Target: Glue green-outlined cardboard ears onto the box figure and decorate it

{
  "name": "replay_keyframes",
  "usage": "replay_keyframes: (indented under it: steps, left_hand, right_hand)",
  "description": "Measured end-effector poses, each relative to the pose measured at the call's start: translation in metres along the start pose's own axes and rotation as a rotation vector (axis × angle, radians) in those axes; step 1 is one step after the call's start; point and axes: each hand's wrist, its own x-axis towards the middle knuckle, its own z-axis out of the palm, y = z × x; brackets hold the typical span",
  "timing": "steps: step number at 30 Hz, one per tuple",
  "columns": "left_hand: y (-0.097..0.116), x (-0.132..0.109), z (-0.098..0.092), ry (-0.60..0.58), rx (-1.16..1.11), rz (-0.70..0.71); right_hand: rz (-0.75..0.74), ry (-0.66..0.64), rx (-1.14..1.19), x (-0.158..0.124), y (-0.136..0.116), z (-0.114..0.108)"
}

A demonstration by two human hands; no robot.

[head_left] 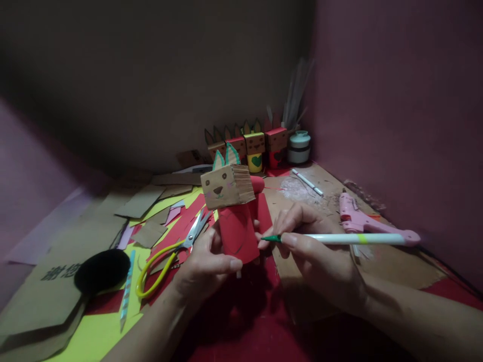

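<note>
My left hand (207, 261) is closed around the red tube body of a cardboard animal figure (237, 234), holding it upright. Its boxy cardboard head (221, 187) has a drawn face and two pointed ears edged in green. A heart outline is drawn on the red body. In my right hand (317, 251) is a white marker pen (345, 239) with a green tip, pinched between thumb and fingers. The tip points left, a little right of the red body; whether it touches is unclear. Yellow-handled scissors (169, 256) lie left of my left hand.
Several similar figures (254, 146) stand at the back beside a pale jar (300, 147). A pink glue gun (356, 216) and another white pen (307, 182) lie at right. Cardboard pieces (139, 202), a striped pencil (127, 291) and a black oval (101, 271) are at left.
</note>
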Motion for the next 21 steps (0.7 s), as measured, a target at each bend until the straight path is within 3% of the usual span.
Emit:
replay_keyframes:
  steps: [4,21]
  left_hand:
    - [-0.003,0.0,-0.002,0.051,-0.012,-0.021]
    - [-0.013,0.003,-0.01,0.041,0.005,-0.067]
  right_hand:
    - [0.003,-0.012,-0.024,-0.003,0.002,0.001]
    - [0.024,-0.03,-0.105,-0.007,0.003,0.008]
